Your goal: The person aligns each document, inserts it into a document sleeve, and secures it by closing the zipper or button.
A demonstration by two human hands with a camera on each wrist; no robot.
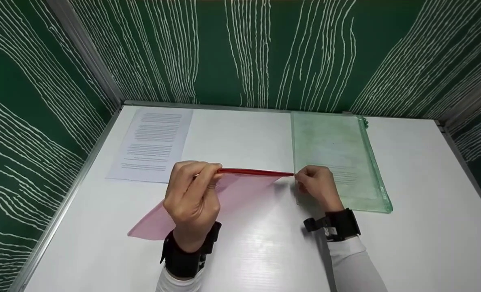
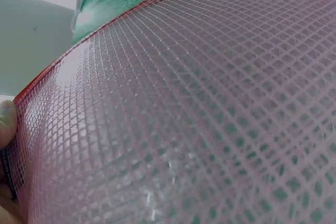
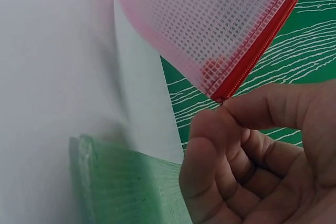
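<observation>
As my left hand (image 1: 193, 198) and right hand (image 1: 319, 184) held the pink pouch (image 1: 242, 192) by its zip (image 1: 260, 172) above the tabletop (image 1: 240, 138), the green pouch (image 1: 325, 134) appeared filled; a printed sheet (image 1: 151, 146), seemingly unfiled, lay loose.

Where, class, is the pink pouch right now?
Near the head view's centre, left hand and right hand hold the pink pouch, just left of the green pouch.

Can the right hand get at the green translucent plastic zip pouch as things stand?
Probably yes: the right hand appears just above the green pouch, and nothing visible lies on it. That hand pinches a corner of the red-zipped pink mesh pouch, though, so it likely must let go first.
</observation>
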